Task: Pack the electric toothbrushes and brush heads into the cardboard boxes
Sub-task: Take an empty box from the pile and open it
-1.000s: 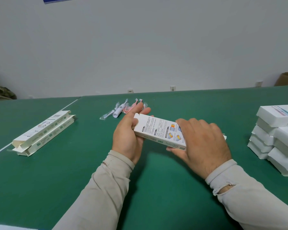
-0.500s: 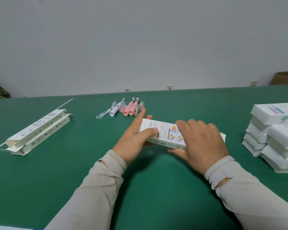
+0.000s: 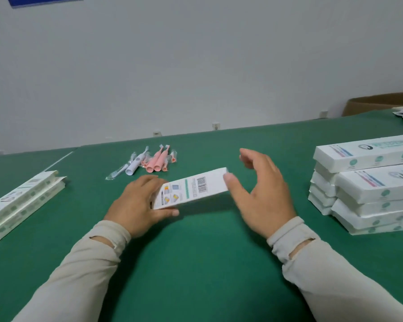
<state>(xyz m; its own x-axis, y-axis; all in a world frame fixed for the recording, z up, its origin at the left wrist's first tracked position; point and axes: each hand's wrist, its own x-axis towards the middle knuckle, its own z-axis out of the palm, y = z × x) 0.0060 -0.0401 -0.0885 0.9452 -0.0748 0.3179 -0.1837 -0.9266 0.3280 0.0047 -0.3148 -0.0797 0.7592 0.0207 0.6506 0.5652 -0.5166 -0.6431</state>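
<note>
A white cardboard box (image 3: 193, 188) with a barcode and printed pictures hovers just above the green table (image 3: 196, 252), in front of me. My left hand (image 3: 135, 205) grips its near left end, thumb under the edge. My right hand (image 3: 263, 194) is spread at the box's right end, its thumb touching the corner and its fingers apart from it. Farther back lie a white toothbrush (image 3: 136, 165), pink toothbrushes (image 3: 157, 160) and wrapped brush heads (image 3: 116, 174).
Two long open boxes (image 3: 21, 203) lie at the left edge. A stack of closed white boxes (image 3: 368, 184) stands at the right. A brown carton (image 3: 379, 104) sits beyond the table's far right corner, against the white wall.
The box has turned so its barcode end points right. My right hand has lifted off the box top and spread out; my left hand has shifted its grip to the near left end.
</note>
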